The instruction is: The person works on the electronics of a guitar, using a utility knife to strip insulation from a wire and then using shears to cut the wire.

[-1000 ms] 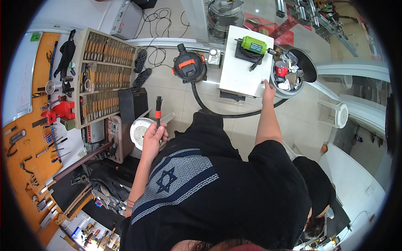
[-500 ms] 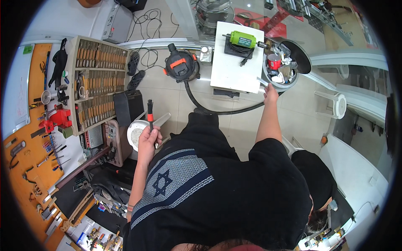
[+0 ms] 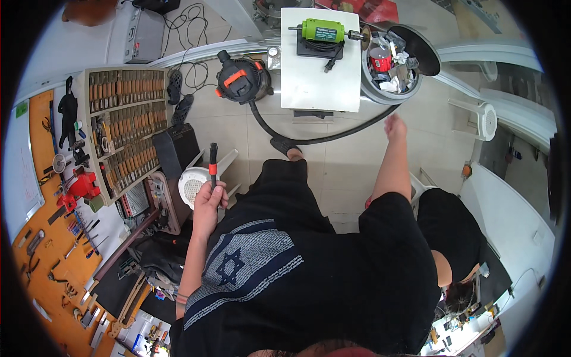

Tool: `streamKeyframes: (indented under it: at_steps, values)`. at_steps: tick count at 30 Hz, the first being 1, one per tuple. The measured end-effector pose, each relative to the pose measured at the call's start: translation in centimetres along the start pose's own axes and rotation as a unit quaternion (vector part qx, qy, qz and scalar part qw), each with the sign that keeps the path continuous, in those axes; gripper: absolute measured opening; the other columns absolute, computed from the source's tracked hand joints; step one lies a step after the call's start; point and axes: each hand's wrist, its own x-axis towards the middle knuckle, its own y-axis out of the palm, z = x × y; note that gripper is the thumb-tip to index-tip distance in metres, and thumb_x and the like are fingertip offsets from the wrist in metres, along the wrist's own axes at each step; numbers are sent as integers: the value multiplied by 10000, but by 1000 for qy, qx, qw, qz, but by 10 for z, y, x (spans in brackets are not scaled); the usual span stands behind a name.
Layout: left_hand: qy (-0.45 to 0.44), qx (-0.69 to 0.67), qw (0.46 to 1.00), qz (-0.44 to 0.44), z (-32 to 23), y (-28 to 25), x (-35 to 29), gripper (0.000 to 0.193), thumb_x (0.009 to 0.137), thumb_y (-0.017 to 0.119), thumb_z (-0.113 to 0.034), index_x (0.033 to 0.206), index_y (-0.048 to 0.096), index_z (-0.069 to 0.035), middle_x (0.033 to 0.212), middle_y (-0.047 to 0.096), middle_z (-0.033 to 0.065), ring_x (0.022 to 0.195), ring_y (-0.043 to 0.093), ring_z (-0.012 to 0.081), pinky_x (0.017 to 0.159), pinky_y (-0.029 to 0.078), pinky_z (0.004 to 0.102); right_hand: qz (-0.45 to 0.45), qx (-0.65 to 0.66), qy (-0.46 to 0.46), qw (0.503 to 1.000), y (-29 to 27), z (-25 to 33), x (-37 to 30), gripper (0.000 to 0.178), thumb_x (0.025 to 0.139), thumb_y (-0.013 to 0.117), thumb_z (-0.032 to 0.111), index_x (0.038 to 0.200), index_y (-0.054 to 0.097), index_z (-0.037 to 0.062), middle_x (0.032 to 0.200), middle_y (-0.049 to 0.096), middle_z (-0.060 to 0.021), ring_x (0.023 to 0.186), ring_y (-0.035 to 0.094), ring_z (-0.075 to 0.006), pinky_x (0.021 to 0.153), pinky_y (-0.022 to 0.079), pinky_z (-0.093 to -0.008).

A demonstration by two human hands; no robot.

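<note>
My left hand point(image 3: 209, 201) is closed around the dark handle of a slim brush point(image 3: 213, 169) with a red collar; its black tip points away from me. My right hand point(image 3: 395, 127) hangs over the floor just short of a round bin point(image 3: 380, 95). Motion blurs its fingers, and I make out nothing in them. Scraps and a clear plastic bottle with a red label point(image 3: 380, 61) fill the bin. Beside it, a green motor tool point(image 3: 323, 31) with a spindle and coiled cord rests on a white table point(image 3: 315, 83).
A black and orange vacuum cleaner point(image 3: 242, 81) stands left of the table, its black hose point(image 3: 339, 141) curving across the floor toward the bin. White stools point(image 3: 191, 185) stand at both sides. Drawer shelves point(image 3: 128, 98) line the left wall. Another person point(image 3: 449, 232) is at the right.
My right hand has drawn back from the bin's edge; a pale thing near its fingers no longer shows. The view has shifted, and my left hand keeps its hold on the brush.
</note>
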Motion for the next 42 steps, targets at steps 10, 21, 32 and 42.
streamKeyframes:
  at_steps: [10,21,32,42]
  values:
    - [48,-71,995,-50,15,-9,3,172,1119,626,-205,1182,642,-45,892,607,-10,758,563,85,676,456,250,326,-498,-93,798,30,-149,-49,292,1065,511,132,1284,686,52,958,744,-155,787,751,-302,649,616,-455]
    - [131,-366,889,-243,86,-103,-55,243,1108,670,-264,952,566,-110,757,498,-46,654,443,80,610,360,275,532,-670,-243,457,342,-215,-250,243,1017,567,118,1195,657,-20,1084,713,-151,873,719,-273,728,610,-423]
    - [141,-663,660,-325,220,-251,-60,302,1135,612,-270,884,537,-120,712,493,4,571,395,118,555,338,303,635,-616,-210,417,639,-361,-616,280,1106,592,268,1227,661,25,1079,746,-87,906,726,-181,750,560,-321]
    - [125,-676,611,-393,256,-359,-61,310,1163,542,-250,882,523,-119,728,476,-16,608,400,97,592,340,296,662,-477,-183,549,857,-498,-833,177,1099,579,202,1083,649,41,867,649,-53,763,693,-183,678,550,-331]
